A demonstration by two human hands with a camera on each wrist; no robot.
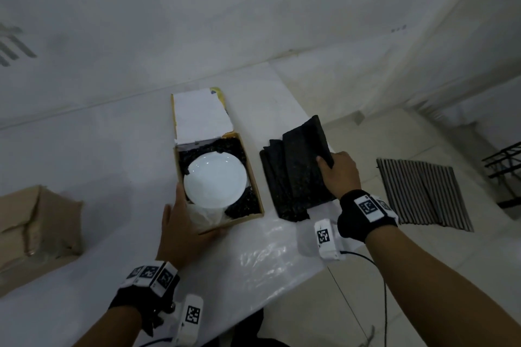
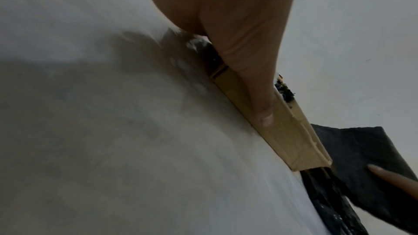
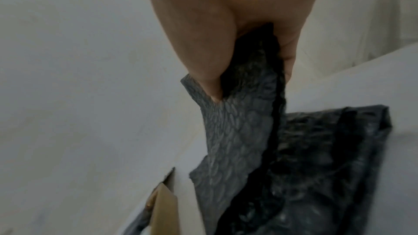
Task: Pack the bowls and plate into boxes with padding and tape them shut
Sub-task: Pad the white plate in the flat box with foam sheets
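Note:
A white plate (image 1: pixel 215 180) lies in an open cardboard box (image 1: pixel 254 177) on black padding, mid-table. The box's white-lined lid (image 1: pixel 200 118) is folded back. My left hand (image 1: pixel 194 220) braces the box's near left corner, with the thumb along the left wall. In the left wrist view a straight finger (image 2: pixel 260 96) lies flat on the box wall (image 2: pixel 294 140). Right of the box sits a stack of black padding sheets (image 1: pixel 290 186). My right hand (image 1: pixel 328 159) pinches the top sheet (image 3: pixel 237 131) between thumb and fingers and holds its edge above the stack (image 3: pixel 328 149).
A second, closed cardboard box (image 1: pixel 33 228) sits at the table's left edge. Crinkled clear plastic (image 1: pixel 267 248) covers the near table. The table ends just right of the padding; below are a striped mat (image 1: pixel 423 191) and a black rack (image 1: pixel 504 163). A wall stands close behind.

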